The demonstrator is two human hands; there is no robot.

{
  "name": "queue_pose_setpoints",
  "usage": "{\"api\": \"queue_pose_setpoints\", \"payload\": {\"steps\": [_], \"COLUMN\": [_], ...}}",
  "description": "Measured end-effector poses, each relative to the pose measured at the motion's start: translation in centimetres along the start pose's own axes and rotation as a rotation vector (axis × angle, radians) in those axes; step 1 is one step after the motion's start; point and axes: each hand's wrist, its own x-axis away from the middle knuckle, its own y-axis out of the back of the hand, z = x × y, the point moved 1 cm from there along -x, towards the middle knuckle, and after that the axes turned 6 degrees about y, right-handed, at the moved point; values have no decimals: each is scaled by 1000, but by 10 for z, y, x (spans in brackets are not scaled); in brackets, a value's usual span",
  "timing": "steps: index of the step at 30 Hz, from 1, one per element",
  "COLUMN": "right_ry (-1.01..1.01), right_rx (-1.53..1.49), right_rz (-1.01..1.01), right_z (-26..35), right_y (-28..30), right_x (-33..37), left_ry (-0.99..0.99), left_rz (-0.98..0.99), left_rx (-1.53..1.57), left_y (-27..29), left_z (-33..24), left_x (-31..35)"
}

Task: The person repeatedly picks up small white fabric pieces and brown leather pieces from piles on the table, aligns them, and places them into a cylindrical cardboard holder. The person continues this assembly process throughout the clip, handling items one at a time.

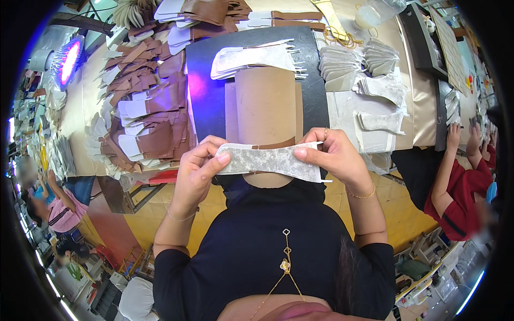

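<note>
In front of me, a grey mottled cut piece [265, 161], narrow in the middle and flared at both ends, is held level between my two hands. My left hand [197, 170] pinches its left end, thumb on the face and fingers behind. The right hand [336, 156] grips the other end the same way, close to two thin white tips. A brown edge [276, 145] shows along the top of the piece. Just beyond lies a tan curved board [265, 101] on a black mat [206, 107], with a stack of whitish cut pieces [250, 59] at its far end.
Piles of brown and white cut pieces [160, 115] cover the table's left side. Fanned grey stacks [340, 69] lie on the right. A lamp [67, 63] glows at far left, and a clear container [375, 13] stands at the back. Other people work on both sides, one in red [455, 187].
</note>
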Motion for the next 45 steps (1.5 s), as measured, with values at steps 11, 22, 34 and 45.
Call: {"api": "queue_pose_setpoints", "payload": {"steps": [11,22,34,45], "right_ry": [-42,-51,640,931], "right_rx": [-30,86,381,1071], "right_rz": [36,-26,-430,172], "right_z": [-2,-19,-7,6], "right_y": [-1,0,7,-62], "right_x": [-5,-10,-13,-39], "left_ry": [27,108,-19,3], "left_rz": [18,17,106,109], "left_rx": [74,20,71,-82], "left_y": [0,15,11,11], "left_z": [-2,27,29,21], "left_x": [4,-10,-19,-51]}}
